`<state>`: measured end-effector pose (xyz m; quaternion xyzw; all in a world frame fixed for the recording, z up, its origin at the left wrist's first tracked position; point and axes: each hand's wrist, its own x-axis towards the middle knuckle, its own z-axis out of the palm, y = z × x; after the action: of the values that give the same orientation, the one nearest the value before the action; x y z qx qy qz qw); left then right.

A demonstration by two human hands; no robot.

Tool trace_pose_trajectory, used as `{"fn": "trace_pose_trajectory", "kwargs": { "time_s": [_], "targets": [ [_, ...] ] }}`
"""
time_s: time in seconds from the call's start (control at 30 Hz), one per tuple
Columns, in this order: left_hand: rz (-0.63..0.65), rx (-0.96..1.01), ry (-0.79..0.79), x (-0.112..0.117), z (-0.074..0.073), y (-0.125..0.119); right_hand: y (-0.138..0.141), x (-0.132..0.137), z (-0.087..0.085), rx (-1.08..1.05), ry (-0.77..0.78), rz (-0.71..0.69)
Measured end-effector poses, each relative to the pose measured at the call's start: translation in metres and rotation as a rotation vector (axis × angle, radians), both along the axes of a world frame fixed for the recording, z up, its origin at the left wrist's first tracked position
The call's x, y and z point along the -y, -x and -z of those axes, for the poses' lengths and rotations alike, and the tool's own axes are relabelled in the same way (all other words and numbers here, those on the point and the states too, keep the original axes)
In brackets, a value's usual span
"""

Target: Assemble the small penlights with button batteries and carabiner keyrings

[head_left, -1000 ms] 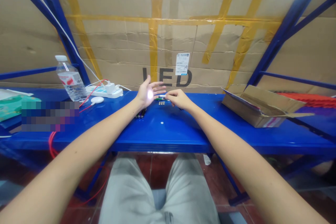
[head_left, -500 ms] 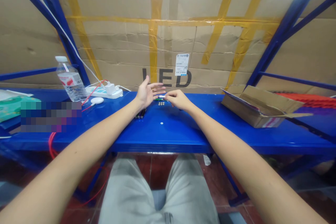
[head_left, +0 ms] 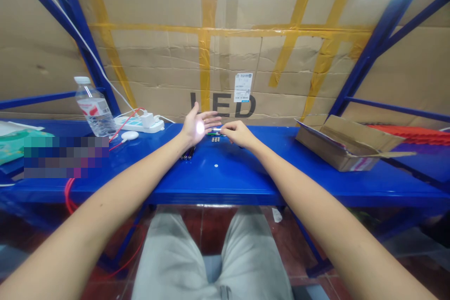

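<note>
My left hand [head_left: 197, 126] is open, palm turned toward the right, fingers stretched out. A bright round spot of light falls on its palm. My right hand [head_left: 238, 134] pinches a slim, shiny penlight [head_left: 215, 130], whose tip points at the left palm; most of its body is hidden by the fingers. Just below it on the blue table lie several small round metal pieces [head_left: 215, 139], like button cells. Something green [head_left: 212, 134] shows beside them. Several dark slim tubes [head_left: 189, 153] lie beneath my left wrist, partly covered.
A small pale disc [head_left: 216, 165] lies on the blue table [head_left: 242, 178]. On the left are a water bottle [head_left: 94, 110], a power strip [head_left: 146, 124] and red cable [head_left: 69, 192]. An open cardboard box [head_left: 341, 150] stands right, with red material [head_left: 415, 134] behind it.
A bright light spot has appeared on my left palm. Both hands keep nearly the same place and pose.
</note>
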<state>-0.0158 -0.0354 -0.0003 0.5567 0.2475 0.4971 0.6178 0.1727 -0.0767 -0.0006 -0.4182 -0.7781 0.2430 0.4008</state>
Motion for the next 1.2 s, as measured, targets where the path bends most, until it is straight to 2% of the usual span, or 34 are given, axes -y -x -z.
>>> {"fn": "trace_pose_trajectory", "kwargs": {
  "time_s": [0.8, 1.2],
  "targets": [
    [-0.003, -0.002, 0.009, 0.0093, -0.0038, -0.0026, 0.0010, 0.0019, -0.0006, -0.009, 0.012, -0.019],
    [-0.027, -0.017, -0.002, 0.0100, -0.0035, -0.0039, 0.0007, 0.0002, -0.0006, -0.053, -0.007, 0.017]
  ]
}}
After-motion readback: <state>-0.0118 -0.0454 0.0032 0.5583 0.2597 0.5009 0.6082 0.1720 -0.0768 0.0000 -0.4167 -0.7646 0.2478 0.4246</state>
